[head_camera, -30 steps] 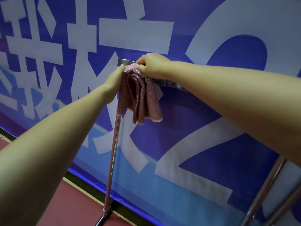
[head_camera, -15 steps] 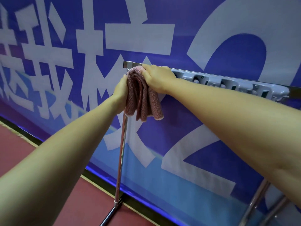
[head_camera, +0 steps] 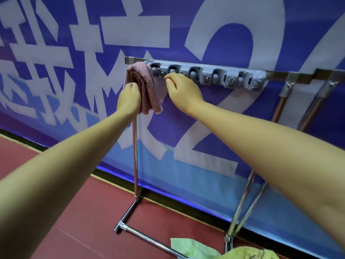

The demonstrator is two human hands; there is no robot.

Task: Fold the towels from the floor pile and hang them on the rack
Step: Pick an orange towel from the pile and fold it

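Note:
A folded pink towel (head_camera: 144,82) hangs over the left end of the rack's top bar (head_camera: 280,74), beside a grey hook strip (head_camera: 211,74). My left hand (head_camera: 129,99) holds the towel's hanging left side, fingers curled into the cloth. Just to the towel's right is my right hand (head_camera: 182,89), off the cloth, its fingers loosely curled below the hook strip and holding nothing. Green and yellow towels (head_camera: 214,249) lie on the floor at the bottom edge.
The metal rack stands on a thin left post (head_camera: 136,156) with a floor foot (head_camera: 128,217) and slanted right legs (head_camera: 244,202). Right behind it hangs a blue banner (head_camera: 224,137) with white lettering. The floor (head_camera: 78,212) is dark red.
My right hand has let go of the towel's top and moved right and down. The left hand has slid lower along the towel. The view has tilted down, showing the floor pile.

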